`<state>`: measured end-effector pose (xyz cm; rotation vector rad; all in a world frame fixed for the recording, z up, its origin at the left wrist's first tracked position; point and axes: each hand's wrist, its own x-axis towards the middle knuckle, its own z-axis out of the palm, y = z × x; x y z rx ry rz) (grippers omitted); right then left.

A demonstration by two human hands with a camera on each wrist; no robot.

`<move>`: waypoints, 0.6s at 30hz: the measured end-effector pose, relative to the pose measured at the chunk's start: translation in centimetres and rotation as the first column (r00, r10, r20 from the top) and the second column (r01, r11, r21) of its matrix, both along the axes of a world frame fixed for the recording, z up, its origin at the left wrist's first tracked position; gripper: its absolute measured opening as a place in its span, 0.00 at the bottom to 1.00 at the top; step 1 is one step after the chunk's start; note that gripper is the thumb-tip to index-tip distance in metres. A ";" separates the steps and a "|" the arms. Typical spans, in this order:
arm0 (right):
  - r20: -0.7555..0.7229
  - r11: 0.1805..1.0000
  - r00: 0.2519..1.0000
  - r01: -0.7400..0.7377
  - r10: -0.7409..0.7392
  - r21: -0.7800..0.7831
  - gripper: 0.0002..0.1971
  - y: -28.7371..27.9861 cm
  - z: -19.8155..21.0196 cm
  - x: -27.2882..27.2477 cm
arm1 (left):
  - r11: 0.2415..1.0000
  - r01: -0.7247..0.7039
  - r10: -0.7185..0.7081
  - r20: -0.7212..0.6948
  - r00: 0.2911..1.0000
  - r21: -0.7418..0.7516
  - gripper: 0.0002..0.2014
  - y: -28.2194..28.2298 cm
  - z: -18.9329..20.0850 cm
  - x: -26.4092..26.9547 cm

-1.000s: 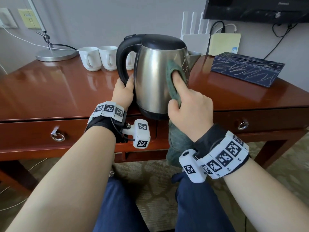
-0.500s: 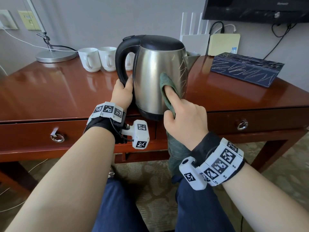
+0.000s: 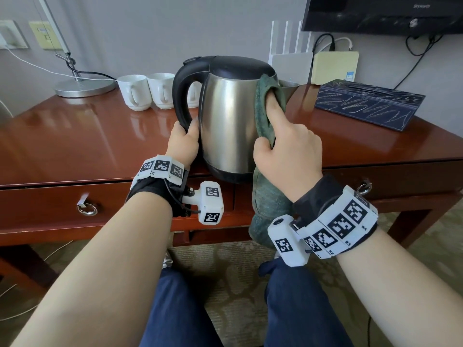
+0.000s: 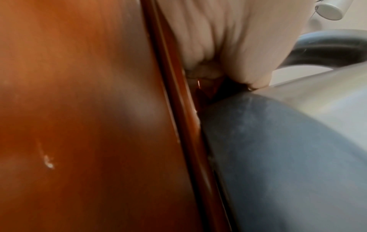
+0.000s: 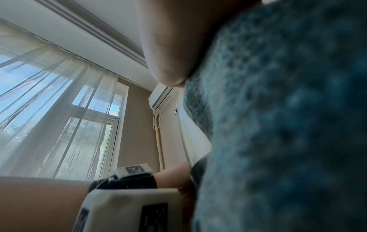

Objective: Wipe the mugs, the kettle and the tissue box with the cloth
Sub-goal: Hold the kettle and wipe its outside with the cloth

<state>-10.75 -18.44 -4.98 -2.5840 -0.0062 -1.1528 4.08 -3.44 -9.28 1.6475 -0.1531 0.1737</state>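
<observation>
Since half a second ago the right hand [image 3: 285, 151] has carried the cloth [image 3: 265, 106] from the kettle's [image 3: 228, 121] lower front up to its upper right side, by the spout. Its forefinger presses the nubbly green cloth to the brushed steel while the thumb pinches it; the rest hangs below the bench [image 3: 75, 146] edge. The left hand [image 3: 183, 144] still grips the black curved handle's lower end. Glossy white mugs [image 3: 146, 92] stand behind on the polished reddish wood; the dark, scribble-patterned tissue box [image 3: 368, 103] lies to the right.
</observation>
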 end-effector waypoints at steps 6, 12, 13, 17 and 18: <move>-0.009 0.998 0.998 -0.069 0.069 0.012 0.34 0.7 -3.0 -0.5 | 1.000 0.008 -0.008 -0.003 1.000 0.013 0.20 0.0 0.1 -0.2; -0.046 0.995 0.995 -0.094 0.092 -0.045 0.31 1.1 -5.6 -1.3 | 1.000 0.016 -0.017 -0.053 0.998 -0.017 0.36 0.0 0.3 -0.3; -0.047 0.993 0.994 -0.101 0.098 -0.057 0.30 1.0 -6.1 -1.3 | 0.998 0.019 -0.022 -0.064 0.998 -0.058 0.34 -0.1 0.7 -0.6; -0.059 0.986 0.989 -0.137 0.132 -0.092 0.28 0.7 -7.7 -1.5 | 0.966 -0.066 0.059 -0.035 0.998 -0.250 0.08 -0.5 0.8 -1.6; -0.062 0.984 0.988 -0.147 0.142 -0.100 0.28 0.6 -8.0 -1.5 | 0.953 -0.127 0.140 0.028 0.990 -0.276 0.09 -0.6 0.6 -2.2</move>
